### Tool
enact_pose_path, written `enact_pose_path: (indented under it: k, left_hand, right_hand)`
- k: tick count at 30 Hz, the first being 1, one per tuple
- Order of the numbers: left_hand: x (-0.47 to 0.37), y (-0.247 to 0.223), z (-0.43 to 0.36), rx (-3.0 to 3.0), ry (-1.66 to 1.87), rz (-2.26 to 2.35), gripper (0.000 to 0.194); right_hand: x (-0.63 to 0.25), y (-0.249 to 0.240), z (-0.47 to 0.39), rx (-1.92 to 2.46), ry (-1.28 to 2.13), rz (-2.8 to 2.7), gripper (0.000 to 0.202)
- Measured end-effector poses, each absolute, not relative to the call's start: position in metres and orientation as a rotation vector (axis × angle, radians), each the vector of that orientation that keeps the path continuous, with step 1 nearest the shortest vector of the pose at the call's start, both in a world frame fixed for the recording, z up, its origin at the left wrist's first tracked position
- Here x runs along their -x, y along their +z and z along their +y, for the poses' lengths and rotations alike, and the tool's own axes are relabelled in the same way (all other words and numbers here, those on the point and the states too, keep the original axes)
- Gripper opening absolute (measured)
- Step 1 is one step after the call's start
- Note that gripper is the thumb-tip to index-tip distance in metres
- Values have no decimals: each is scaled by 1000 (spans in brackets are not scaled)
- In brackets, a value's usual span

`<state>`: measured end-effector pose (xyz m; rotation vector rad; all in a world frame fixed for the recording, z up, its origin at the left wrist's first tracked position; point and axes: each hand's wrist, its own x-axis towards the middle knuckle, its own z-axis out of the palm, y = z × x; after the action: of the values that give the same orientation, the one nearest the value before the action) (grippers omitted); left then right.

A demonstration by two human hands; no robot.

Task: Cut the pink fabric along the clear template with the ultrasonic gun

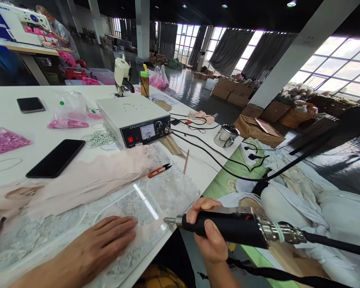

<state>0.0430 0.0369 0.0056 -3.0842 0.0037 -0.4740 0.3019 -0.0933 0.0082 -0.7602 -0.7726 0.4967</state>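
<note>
My right hand [211, 230] is wrapped round a black ultrasonic handpiece [234, 226] with a slim metal tip pointing left. The tip is over the near edge of a clear sheet [180, 188] on the table. Flat on that sheet lies my left hand [108, 240], fingers stretched out and holding nothing. Faint pale curved bands and a grey mottled pattern show on or under the sheet. Beyond my left hand spreads thin peach fabric [93, 174]. Orange thread snips [159, 171] rest past the fabric's right end.
A control box [145, 132] with a dial stands behind, its cables running right. Around it are a phone [55, 159], rubber bands [99, 138], a pencil [186, 161] and a metal mug [226, 136]. White cloth [306, 212] is heaped right of the table. A person [61, 34] sits far left.
</note>
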Motion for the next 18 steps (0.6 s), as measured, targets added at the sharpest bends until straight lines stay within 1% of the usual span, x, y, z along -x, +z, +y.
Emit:
enact_pose_path:
  k: [8,12,18]
  left_hand:
    - [-32,-1,30,3196,-457,-134,43]
    - [-32,-8,27,3235,-479,-292,39]
    - [-33,-3,36,3210,-368,-162,38]
  right_hand:
    - [-302,7,-96,754,500,-782,16]
    - [-301,4,-93,768,522,-860,14]
    - [-304,-1,-85,809,450,-945,14]
